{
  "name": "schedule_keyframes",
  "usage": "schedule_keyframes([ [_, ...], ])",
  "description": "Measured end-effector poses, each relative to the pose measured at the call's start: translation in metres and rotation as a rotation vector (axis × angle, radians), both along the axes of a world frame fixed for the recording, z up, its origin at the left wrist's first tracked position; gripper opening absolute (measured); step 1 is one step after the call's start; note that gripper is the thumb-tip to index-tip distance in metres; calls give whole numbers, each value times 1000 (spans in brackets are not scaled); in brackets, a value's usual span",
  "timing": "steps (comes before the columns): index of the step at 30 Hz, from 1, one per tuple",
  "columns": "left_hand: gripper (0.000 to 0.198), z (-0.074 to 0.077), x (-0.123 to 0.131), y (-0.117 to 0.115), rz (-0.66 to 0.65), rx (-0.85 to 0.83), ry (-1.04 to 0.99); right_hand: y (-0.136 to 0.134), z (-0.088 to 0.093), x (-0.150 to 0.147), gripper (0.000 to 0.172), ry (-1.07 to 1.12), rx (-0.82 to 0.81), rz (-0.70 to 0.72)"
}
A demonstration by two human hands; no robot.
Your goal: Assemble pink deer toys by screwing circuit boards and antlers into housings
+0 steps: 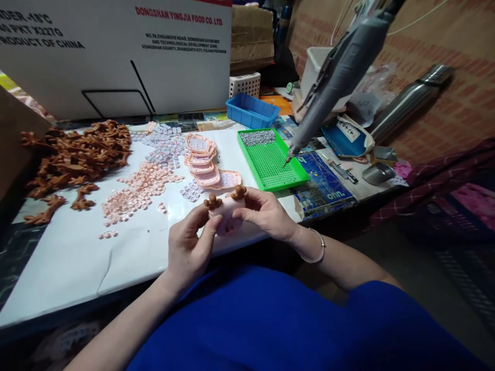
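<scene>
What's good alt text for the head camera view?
A person's left hand and right hand hold a pale pink piece with brown knobs at its top, at the near edge of a white work surface. Beyond are a pile of brown parts, scattered peach pieces and a green tray of tiny metal bits near a grey tool, tip down.

The white sheet [77, 263], left of the green tray [266, 162], is being brightly lit, apparently from above, while the space under the table [286, 257], nearer than the tray, is being sunk in shadow. Highlights are being thrown back by the steel flask [406, 103], right of the tray. Fine markings on the pale pink piece [229, 226], left of and nearer than the tray, are being softened. The white carton [116, 72], behind and left of the tray, is being stretched by wide-angle distortion.
</scene>
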State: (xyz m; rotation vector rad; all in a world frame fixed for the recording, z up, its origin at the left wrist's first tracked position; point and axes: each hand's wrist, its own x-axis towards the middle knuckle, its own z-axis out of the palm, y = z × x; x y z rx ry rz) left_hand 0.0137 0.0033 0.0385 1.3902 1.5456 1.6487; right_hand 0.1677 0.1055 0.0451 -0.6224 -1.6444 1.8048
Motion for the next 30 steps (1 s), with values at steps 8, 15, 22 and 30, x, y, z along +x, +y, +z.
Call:
schedule_keyframes([
  [8,27,-15,-2,4,-133,107,-171,-4,4,2,38,-62,454,-72],
  [15,40,-11,-8,12,-101,-111,-465,4,-2,1,58,-70,586,-196],
  [22,42,3,6,19,18,-12,-741,-7,-21,-6,33,-178,428,-114],
  [30,54,4,9,24,0,-162,-767,9,8,27,23,-254,866,-334],
])
